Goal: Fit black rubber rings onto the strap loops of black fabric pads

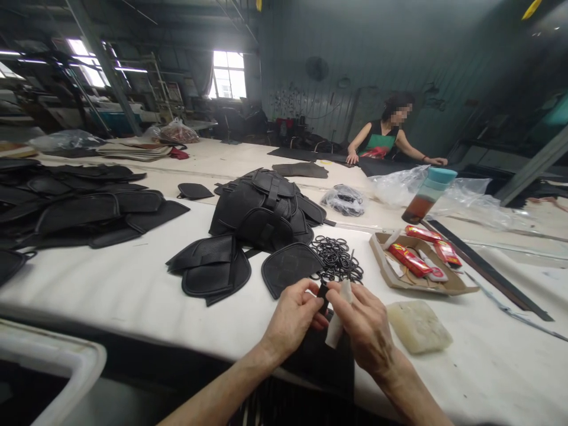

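My left hand point(293, 316) is closed, pinching a short black strap point(323, 297) near the table's front edge. Just right of it, my right hand point(366, 325) is closed around a whitish, flat, stick-like piece point(335, 331), its fingertips close to the strap. Below both hands a dark leather-like panel point(322, 361) hangs over the edge, partly hidden by them. A heap of black rings point(335, 257) lies directly beyond my fingers. Beside the rings is a flat black panel with a rounded edge point(290, 266).
Stacked black pouch-like pieces point(261, 207) stand behind, with a larger pile point(89, 204) at left. On the right are a cardboard tray point(381, 254) of red-and-white tubes, a pale translucent block point(419, 326) and a blue-lidded bottle point(428, 195). Across the table another person point(386, 136) handles dark material.
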A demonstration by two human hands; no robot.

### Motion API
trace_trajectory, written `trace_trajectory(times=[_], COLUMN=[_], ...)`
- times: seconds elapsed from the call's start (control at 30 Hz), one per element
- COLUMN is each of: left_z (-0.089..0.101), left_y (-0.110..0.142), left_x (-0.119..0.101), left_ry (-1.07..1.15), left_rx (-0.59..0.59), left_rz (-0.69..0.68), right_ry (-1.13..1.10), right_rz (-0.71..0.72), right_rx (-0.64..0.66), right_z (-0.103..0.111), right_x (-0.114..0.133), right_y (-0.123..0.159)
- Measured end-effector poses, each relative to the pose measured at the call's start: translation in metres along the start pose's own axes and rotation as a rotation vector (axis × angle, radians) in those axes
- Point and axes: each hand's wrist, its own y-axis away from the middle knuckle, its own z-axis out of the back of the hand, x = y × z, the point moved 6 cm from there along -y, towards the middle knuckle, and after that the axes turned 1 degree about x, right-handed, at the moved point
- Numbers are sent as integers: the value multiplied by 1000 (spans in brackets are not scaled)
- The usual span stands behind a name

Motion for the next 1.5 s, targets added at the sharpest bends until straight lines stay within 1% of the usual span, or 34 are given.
trace_trajectory(times=[0.17, 0.23, 0.3, 0.37, 0.53, 0.6, 0.73, 0.77, 0.8, 0.87, 0.97, 1.1, 1.2, 1.3, 1.37, 1.43, 1.47, 1.5], left_z=[3, 5, 6, 6, 5, 5, 7, 8, 8, 9, 11, 15, 18, 20, 25, 32, 34, 32], left_y=[9, 11, 12, 12, 11, 13, 16, 17, 17, 18, 21, 22, 22, 27, 34, 43, 45, 46], left_x=[-10, -13, -14, -11, -7, -7, -8, -7, -7, -7, -8, -7, -5, -6, -10, -13, -11, -6], left_ry=[-39, -24, 18, 74, 152, 140, 45, 23, 5, -21, -48, -93, -142, -154, -153, -130, -86, -6], left_rx=[-62, -83, -98, -102, -71, -79, -133, -142, -150, -163, -170, -184, -199, -190, -225, -269, -241, -170], left_rz=[-115, -138, -129, -104, -43, -36, -78, -95, -110, -136, -168, -176, -161, -140, -129, -97, -45, 40], right_ry=[34, 23, -28, -104, -308, -377, -562, -631, -698, -792, -832, -875, -853, -798, -772, -749, -736, -723], right_rz=[49, 53, 16, -57, -295, -454, -877, -936, -966, -960, -926, -923, -912, -906, -907, -912, -911, -903], right_rx=[7, -7, -21, -31, -12, -8, -9, -10, -12, -17, -7, 76, 105, 119, 120, 97, 76, 53], right_z=[-2, -2, -2, -2, -12, -19, -30, -32, -33, -32, -31, -37, -39, -39, -36, -30, -27, -23], right_x=[8, 12, 15, 14, 7, 0, -16, -18, -18, -18, -18, -18, -20, -24, -28, -33, -35, -36], right_y=[-1, -2, -3, -3, 9, 16, 27, 27, 26, 22, 17, 14, 12, 13, 13, 10, 8, 6])
